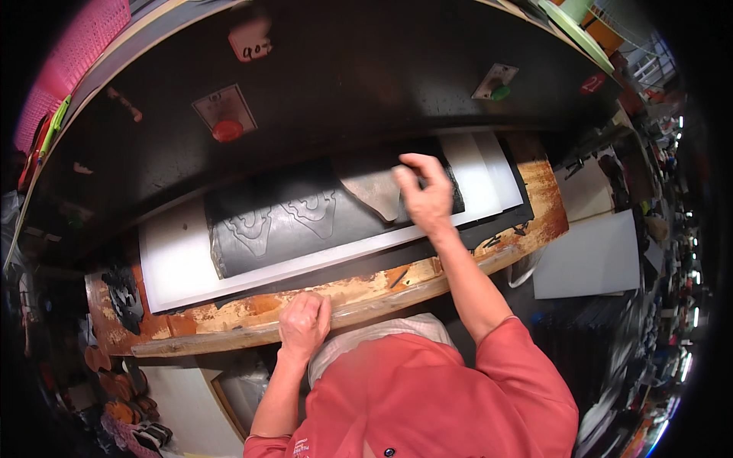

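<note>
A leather sheet (298, 221) lies on a cutting board (183, 267) on the workbench (366, 294). The right hand (424, 195) rests on the sheet's right end; the left hand (304, 324) grips the bench's near edge. Leather scraps (122, 294) sit at its left end.

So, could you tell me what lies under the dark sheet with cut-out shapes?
The dark sheet lies on a white board; the right hand lifts its corner. The board's middle is covered.
</note>
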Motion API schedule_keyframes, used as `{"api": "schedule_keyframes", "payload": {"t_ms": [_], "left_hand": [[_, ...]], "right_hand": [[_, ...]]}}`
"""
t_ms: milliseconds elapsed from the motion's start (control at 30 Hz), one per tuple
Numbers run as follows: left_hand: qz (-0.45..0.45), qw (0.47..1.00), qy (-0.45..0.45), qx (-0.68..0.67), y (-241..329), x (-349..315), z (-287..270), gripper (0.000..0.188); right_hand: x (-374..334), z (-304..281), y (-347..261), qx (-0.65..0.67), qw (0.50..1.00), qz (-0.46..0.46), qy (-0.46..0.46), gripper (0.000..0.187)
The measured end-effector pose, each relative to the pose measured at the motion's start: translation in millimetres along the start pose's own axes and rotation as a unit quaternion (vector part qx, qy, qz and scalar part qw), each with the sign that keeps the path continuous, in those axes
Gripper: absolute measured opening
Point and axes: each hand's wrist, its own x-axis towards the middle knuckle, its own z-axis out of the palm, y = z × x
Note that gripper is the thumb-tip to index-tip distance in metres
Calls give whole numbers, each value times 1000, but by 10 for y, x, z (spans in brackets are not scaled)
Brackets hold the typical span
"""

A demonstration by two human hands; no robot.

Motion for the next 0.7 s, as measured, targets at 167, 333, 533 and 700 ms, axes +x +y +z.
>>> {"api": "schedule_keyframes", "payload": {"t_ms": [167, 333, 533, 700], "left_hand": [[-2, 998, 40, 37, -3, -72, 37, 20], [0, 995, 73, 74, 14, -61, 86, 27], [-39, 988, 112, 94, 34, 33, 47, 30], [-73, 987, 99, 106, 33, 61, 8, 30]], "right_hand": [[537, -1122, -295, 14, 967, -155, 201, 20], [451, -1742, -303, -95, 969, -175, 145, 26], [-822, -1595, 277, -138, 984, -9, 115, 28], [-1192, -1382, 633, -292, 939, -179, 36, 23]]}}
